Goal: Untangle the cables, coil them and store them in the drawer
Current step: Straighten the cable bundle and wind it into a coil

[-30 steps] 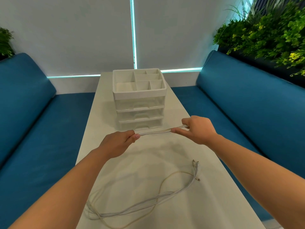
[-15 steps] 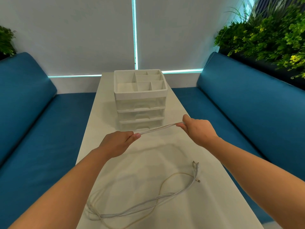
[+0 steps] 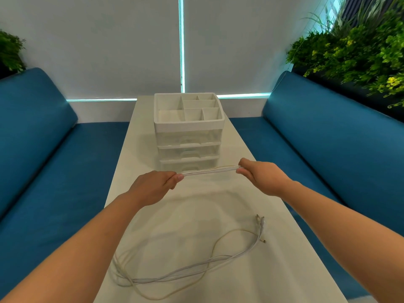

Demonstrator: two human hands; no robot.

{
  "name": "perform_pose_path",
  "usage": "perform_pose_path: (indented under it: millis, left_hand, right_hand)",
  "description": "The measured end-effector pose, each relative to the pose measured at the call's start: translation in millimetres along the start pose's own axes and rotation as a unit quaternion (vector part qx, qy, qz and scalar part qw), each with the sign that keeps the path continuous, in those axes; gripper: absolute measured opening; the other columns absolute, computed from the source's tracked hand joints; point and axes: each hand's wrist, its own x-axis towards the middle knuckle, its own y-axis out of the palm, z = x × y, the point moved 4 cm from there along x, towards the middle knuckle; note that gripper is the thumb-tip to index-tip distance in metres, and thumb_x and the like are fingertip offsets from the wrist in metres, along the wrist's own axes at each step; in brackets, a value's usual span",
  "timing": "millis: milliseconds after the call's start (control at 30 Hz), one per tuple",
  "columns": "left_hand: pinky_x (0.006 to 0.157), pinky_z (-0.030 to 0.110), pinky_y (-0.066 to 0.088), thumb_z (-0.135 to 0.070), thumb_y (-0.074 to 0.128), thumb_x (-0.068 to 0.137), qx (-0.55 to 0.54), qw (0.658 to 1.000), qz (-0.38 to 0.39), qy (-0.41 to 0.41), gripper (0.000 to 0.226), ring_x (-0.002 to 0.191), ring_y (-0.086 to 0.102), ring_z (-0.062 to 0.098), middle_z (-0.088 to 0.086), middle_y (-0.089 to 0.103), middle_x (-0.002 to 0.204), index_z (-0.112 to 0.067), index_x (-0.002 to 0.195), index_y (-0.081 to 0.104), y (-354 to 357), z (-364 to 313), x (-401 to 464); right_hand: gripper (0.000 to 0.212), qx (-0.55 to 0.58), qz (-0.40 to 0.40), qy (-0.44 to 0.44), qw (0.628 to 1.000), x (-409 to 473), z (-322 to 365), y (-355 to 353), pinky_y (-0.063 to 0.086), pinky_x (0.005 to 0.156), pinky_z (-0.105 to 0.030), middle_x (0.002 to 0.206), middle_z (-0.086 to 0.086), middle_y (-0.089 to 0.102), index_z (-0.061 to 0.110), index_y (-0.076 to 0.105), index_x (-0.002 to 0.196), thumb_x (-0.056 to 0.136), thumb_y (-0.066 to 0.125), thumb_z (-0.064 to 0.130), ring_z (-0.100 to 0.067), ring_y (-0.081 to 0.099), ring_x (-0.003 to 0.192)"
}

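Cables (image 3: 209,171): white bundle, one stretch pulled taut in the air in front of the drawer unit (image 3: 188,136); the rest trails in loose loops on the table (image 3: 273,215) near the person, plugs lying to the right. Left hand (image 3: 156,184): pinching one end of the stretch. Right hand (image 3: 260,177): pinching the other end, now lower than half a second ago, levelling the span. Judgement: strands are being straightened; coiling not begun. Drawers appear closed.

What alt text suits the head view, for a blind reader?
Both hands, left hand and right hand, pinch a taut bunch of white cables above a white table, before a closed drawer organizer; slack cable lies nearer.
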Motion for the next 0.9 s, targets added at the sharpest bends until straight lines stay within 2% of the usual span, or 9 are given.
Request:
perform_pose_path:
  millis: [133, 333, 467, 533, 633, 733, 767, 833, 900]
  left_hand:
    - [0.068, 0.03, 0.043, -0.06, 0.022, 0.098, -0.022, 1.0, 0.002, 0.01, 0.048, 0.075, 0.056, 0.006, -0.014, 0.062, 0.081, -0.027, 0.088, 0.055, 0.5, -6.0, 1.1]
    - [0.075, 0.037, 0.048, -0.061, 0.023, 0.098, -0.03, 0.999, 0.019, 0.027, 0.04, 0.079, 0.06, 0.017, -0.003, 0.066, 0.088, -0.03, 0.096, 0.05, 2.5, -11.0, 3.1]
    - [0.076, 0.035, 0.047, -0.058, 0.024, 0.099, -0.036, 0.999, 0.024, 0.029, 0.039, 0.081, 0.059, 0.011, -0.014, 0.064, 0.092, -0.031, 0.098, 0.051, 1.0, -13.3, 0.5]
    - [0.076, 0.034, 0.047, -0.057, 0.024, 0.1, -0.04, 0.999, 0.025, 0.028, 0.037, 0.08, 0.059, 0.01, -0.016, 0.063, 0.09, -0.032, 0.097, 0.052, 0.2, -11.7, -1.0]
    - [0.077, 0.035, 0.048, -0.057, 0.026, 0.1, -0.054, 0.997, 0.026, 0.038, 0.036, 0.08, 0.059, 0.012, -0.014, 0.064, 0.087, -0.032, 0.096, 0.052, 0.6, -12.9, -3.1]
    - [0.075, 0.034, 0.047, -0.055, 0.028, 0.1, -0.067, 0.996, 0.023, 0.047, 0.035, 0.074, 0.057, 0.008, -0.014, 0.062, 0.082, -0.031, 0.095, 0.053, -0.7, -18.1, -4.0]
    - [0.073, 0.033, 0.046, -0.053, 0.029, 0.101, -0.067, 0.996, 0.024, 0.047, 0.034, 0.07, 0.054, 0.007, -0.015, 0.06, 0.077, -0.031, 0.094, 0.054, -1.1, -19.8, -4.1]
    - [0.069, 0.031, 0.043, -0.051, 0.03, 0.102, -0.063, 0.997, 0.023, 0.048, 0.031, 0.064, 0.05, 0.007, -0.014, 0.055, 0.07, -0.032, 0.092, 0.054, -1.9, -22.4, -4.6]
    - [0.066, 0.031, 0.042, -0.05, 0.032, 0.102, -0.06, 0.997, 0.024, 0.051, 0.029, 0.062, 0.049, 0.007, -0.013, 0.053, 0.065, -0.035, 0.09, 0.053, -2.2, -24.3, -5.0]
  right_hand:
    - [0.032, -0.032, -0.03, 0.001, 0.999, -6.7, -1.3, 4.7, 0.04, 0.057, -0.03, 0.075, 0.01, 0.052, 0.025, 0.044, 0.105, 0.101, 0.023, 0.049, -0.017, 0.051, 0.062]
    - [0.038, -0.132, -0.111, 0.024, 0.985, -7.2, -1.1, 5.1, 0.02, 0.046, -0.027, 0.071, 0.007, 0.049, 0.021, 0.046, 0.095, 0.1, 0.02, 0.048, -0.018, 0.045, 0.06]
    - [0.03, -0.125, -0.088, 0.043, 0.987, -12.1, -0.5, 10.8, 0.021, 0.044, -0.025, 0.059, 0.008, 0.041, 0.023, 0.035, 0.091, 0.101, 0.023, 0.049, -0.012, 0.039, 0.047]
    - [0.032, -0.131, -0.091, 0.029, 0.987, -13.2, -0.9, 13.2, 0.019, 0.044, -0.025, 0.055, 0.008, 0.039, 0.02, 0.044, 0.092, 0.101, 0.028, 0.047, -0.012, 0.035, 0.044]
    - [0.036, -0.142, -0.108, 0.008, 0.984, -10.4, -4.6, 16.1, 0.023, 0.047, -0.024, 0.061, 0.005, 0.049, 0.017, 0.061, 0.099, 0.101, 0.035, 0.043, -0.019, 0.044, 0.05]
    - [0.034, -0.1, -0.087, 0.049, 0.99, -6.0, -7.9, 18.4, 0.033, 0.05, -0.026, 0.076, 0.004, 0.063, 0.022, 0.061, 0.105, 0.102, 0.035, 0.043, -0.02, 0.057, 0.064]
    - [0.033, -0.069, -0.074, 0.064, 0.993, -4.8, -7.6, 19.6, 0.039, 0.054, -0.027, 0.079, 0.003, 0.066, 0.022, 0.062, 0.106, 0.101, 0.037, 0.043, -0.021, 0.059, 0.068]
    - [0.032, -0.011, -0.03, 0.091, 0.995, -3.3, -9.1, 25.2, 0.048, 0.077, -0.034, 0.08, 0.003, 0.068, 0.022, 0.065, 0.105, 0.099, 0.043, 0.044, -0.021, 0.059, 0.072]
    - [0.029, 0.028, 0.039, 0.106, 0.993, -4.0, -10.1, 32.7, 0.037, 0.098, -0.038, 0.084, 0.008, 0.069, 0.026, 0.066, 0.105, 0.097, 0.047, 0.046, -0.017, 0.059, 0.079]
